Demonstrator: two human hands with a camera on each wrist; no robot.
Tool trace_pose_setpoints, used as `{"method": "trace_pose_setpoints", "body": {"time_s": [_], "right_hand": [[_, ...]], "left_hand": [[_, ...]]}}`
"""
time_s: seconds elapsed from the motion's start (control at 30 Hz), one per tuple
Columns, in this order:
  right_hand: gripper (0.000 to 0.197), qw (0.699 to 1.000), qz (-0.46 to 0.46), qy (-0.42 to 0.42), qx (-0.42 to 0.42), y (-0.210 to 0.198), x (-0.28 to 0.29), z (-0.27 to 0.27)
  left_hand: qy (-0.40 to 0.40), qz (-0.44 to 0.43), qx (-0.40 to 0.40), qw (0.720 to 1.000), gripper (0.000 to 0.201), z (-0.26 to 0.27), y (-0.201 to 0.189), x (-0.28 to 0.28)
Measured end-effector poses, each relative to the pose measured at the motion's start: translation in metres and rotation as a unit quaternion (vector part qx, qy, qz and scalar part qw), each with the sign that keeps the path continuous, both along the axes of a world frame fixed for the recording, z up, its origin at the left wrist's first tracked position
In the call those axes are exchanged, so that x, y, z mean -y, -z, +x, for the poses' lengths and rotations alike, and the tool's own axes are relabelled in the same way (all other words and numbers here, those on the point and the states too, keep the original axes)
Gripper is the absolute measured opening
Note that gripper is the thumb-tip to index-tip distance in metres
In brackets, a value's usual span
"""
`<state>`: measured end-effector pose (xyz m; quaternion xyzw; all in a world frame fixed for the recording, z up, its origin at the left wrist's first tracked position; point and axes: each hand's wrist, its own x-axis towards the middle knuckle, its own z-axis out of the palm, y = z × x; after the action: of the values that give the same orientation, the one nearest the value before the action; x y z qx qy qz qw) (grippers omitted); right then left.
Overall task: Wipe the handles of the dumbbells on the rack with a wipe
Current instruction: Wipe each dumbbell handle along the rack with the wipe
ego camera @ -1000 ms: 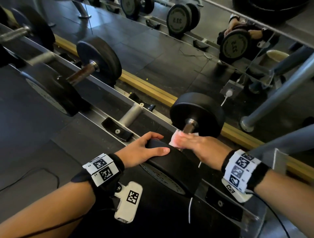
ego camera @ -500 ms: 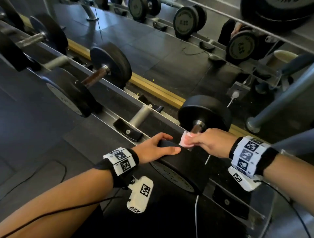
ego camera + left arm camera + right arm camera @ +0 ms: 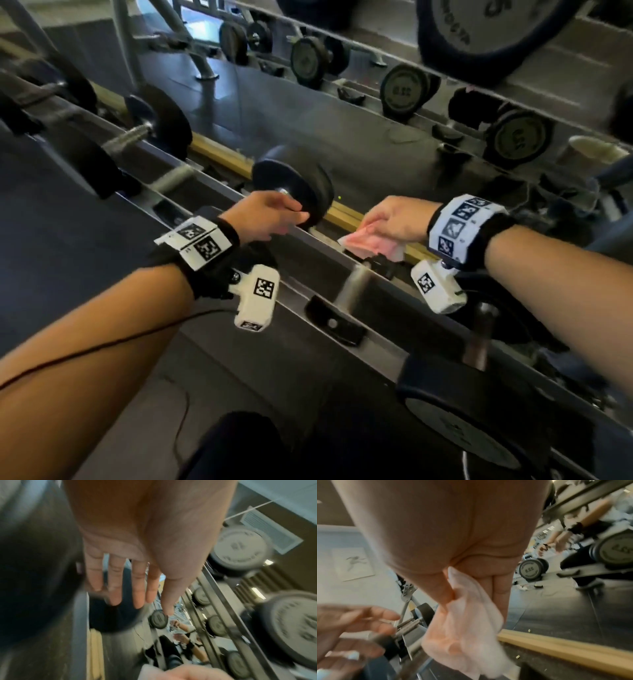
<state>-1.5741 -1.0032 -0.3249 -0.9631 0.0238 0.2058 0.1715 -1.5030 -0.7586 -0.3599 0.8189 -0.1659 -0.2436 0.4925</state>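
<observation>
The black dumbbell (image 3: 294, 185) lies across the rack rail (image 3: 308, 240), its handle hidden under my left hand (image 3: 294, 214). That hand hovers over it with straight, spread fingers (image 3: 137, 596) and holds nothing; I cannot tell if it touches. My right hand (image 3: 373, 228) is to the right, off the dumbbell, above the rail. Its thumb and fingers pinch a crumpled pinkish-white wipe (image 3: 370, 243), which hangs loose in the right wrist view (image 3: 465, 622). A second dumbbell (image 3: 479, 421) with a brownish handle (image 3: 479, 339) rests below my right wrist.
An empty black saddle (image 3: 332, 325) and a grey crossbar (image 3: 352, 284) sit between the two dumbbells. More dumbbells (image 3: 161, 120) line the rack to the left. A mirror behind shows reflected weights (image 3: 404, 89). A yellow strip (image 3: 346, 216) runs along the floor.
My right hand has come off the dumbbell handle and moved right with the wipe. My left hand left the near head and moved up over the handle. The view has swung right.
</observation>
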Motion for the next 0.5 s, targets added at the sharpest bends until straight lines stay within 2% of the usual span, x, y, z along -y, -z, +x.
{"method": "trace_pose_setpoints", "body": {"time_s": [0.07,0.13,0.2,0.27,0.33,0.4,0.5], "right_hand": [[0.019,0.999,0.03,0.004,0.012,-0.01,-0.023,0.033],[0.016,0.998,0.052,0.019,0.023,-0.012,-0.042,0.06],[0.019,0.997,0.06,0.043,0.038,-0.003,-0.055,0.082],[0.018,0.99,0.094,0.083,0.07,0.014,-0.064,0.096],[0.015,0.975,0.143,0.124,0.116,0.033,-0.071,0.107],[0.016,0.96,0.176,0.144,0.164,0.048,-0.077,0.116],[0.023,0.946,0.178,0.12,0.242,0.065,-0.086,0.132]], "left_hand": [[-0.046,-0.012,0.02,0.999,0.028,0.024,-0.006,-0.028],[-0.084,0.04,0.06,0.994,0.034,0.041,-0.002,-0.053],[-0.108,0.126,0.092,0.982,0.057,0.048,0.007,-0.072],[-0.11,0.172,0.101,0.974,0.08,0.05,0.018,-0.081],[-0.106,0.178,0.11,0.972,0.095,0.056,0.032,-0.085],[-0.104,0.158,0.087,0.978,0.106,0.062,0.043,-0.088],[-0.104,0.115,0.032,0.987,0.117,0.066,0.056,-0.092]]}}
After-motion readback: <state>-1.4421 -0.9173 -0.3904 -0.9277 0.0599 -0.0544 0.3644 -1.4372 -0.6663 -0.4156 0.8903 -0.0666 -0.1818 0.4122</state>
